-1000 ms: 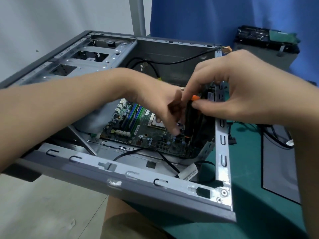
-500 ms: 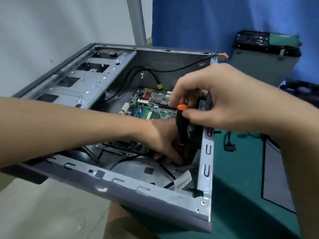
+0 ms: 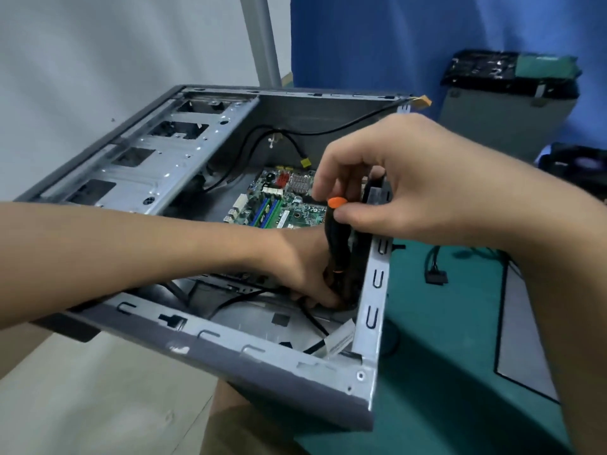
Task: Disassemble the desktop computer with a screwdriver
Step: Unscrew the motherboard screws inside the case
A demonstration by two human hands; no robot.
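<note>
Two hands at work inside one open desktop case [image 3: 269, 359], lying on its side, near corner overhanging the green mat [image 3: 443, 339].

Item 1, screwdriver [image 3: 336, 238]: black handle, orange cap, standing nearly upright in the case's near right corner, just inside the right rail [image 3: 377, 284]. Right hand [image 3: 417, 192] pinched on the cap end, thumb and forefinger closed around it, remaining fingers curled. Tip hidden; seating on a screw cannot be told.

Item 2, left hand [image 3: 305, 277]: reached across the near rail, fingers bunched low around the shaft base. Whether gripping shaft, screw or cable cannot be told.

Item 3, motherboard [image 3: 279, 205]: flat on the case floor, green, slots and heatsink exposed. Judged stiff but fragile; best lifted by bare edges, never by components.

Item 4, case: sheet steel, judged rigid, moderately heavy, stamped edges probably sharp. Best held by folded rails.

Item 5, loose black cables [image 3: 305, 310]: soft, trailing near the working corner; likely snag.

Clearance: tight in the corner, rail close on the right. Open room above, and leftward over the board toward the drive cage [image 3: 147, 159].
</note>
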